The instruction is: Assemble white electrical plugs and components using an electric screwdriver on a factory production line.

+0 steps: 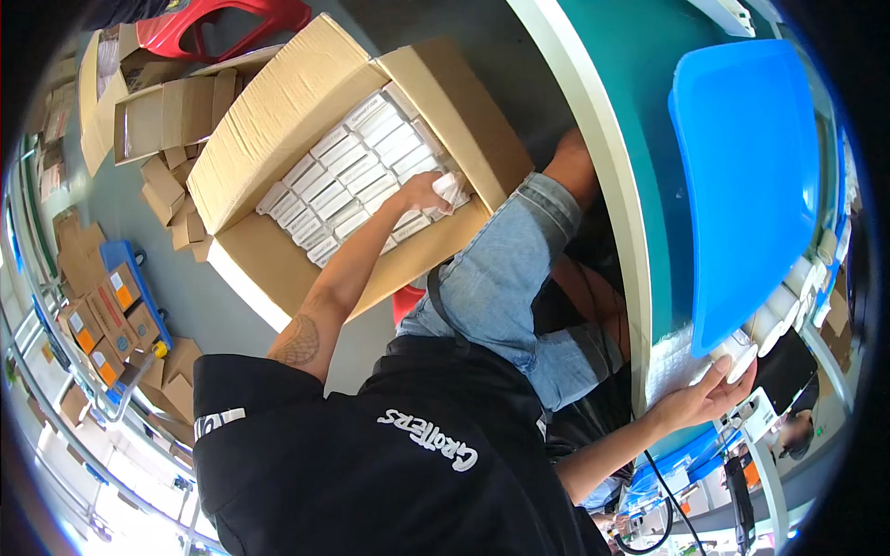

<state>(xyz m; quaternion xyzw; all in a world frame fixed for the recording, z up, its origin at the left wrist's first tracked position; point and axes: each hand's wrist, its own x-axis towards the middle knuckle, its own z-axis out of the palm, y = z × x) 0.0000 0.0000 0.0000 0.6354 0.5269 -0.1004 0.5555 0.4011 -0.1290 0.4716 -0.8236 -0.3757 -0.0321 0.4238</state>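
Observation:
My left hand [426,193] reaches down into an open cardboard box [278,102] and grips a small white packet in clear wrapping [451,189]. Rows of small white boxes [348,171] fill the carton around it, some covered by my forearm. On the other side, my right hand [702,394] has its fingers closed around a white piece [739,354] at the table's near edge. That piece lies beside the lower corner of a blue tray [746,185]; its exact kind is hard to make out. Several white rounded pieces [774,315] line the tray's far side.
The green table [640,111] has a pale curved edge beside my knees. Bubble wrap [669,366] lies near my right hand. To the left are empty cartons [167,116], a red stool [218,23] and a blue trolley [139,287] with stacked boxes. Dark cables hang at the lower right.

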